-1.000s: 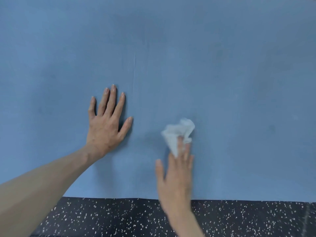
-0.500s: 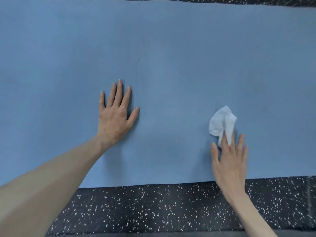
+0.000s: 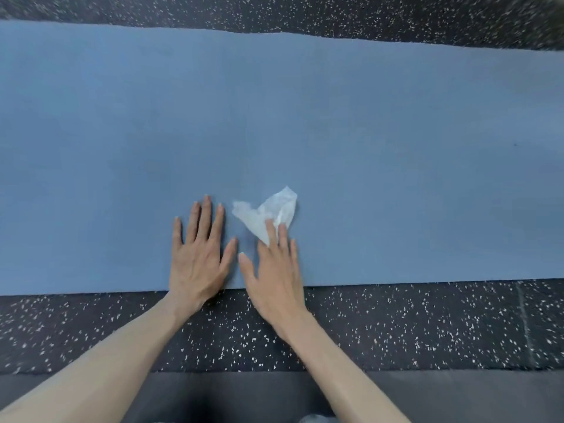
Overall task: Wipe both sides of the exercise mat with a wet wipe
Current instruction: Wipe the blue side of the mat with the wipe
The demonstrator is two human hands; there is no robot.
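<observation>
Head view: exercise mat [image 3: 335, 117] lies flat on the speckled floor [image 3: 396, 325]. Left hand [image 3: 198, 264] is spread flat, pinning its near edge. Right hand [image 3: 274, 276] presses the wet wipe [image 3: 262, 213] under straight fingers, mid-wipe on the top side. Next up, probably sweeping outward across unwiped mat.

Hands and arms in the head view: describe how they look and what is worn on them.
Both forearms are bare as far as the frame shows, with no sleeves in view. The left hand and the right hand wear no gloves, and no rings, watch or bands can be seen on the fingers or wrists. The nails look short and unpainted. No marks or tattoos show.
</observation>
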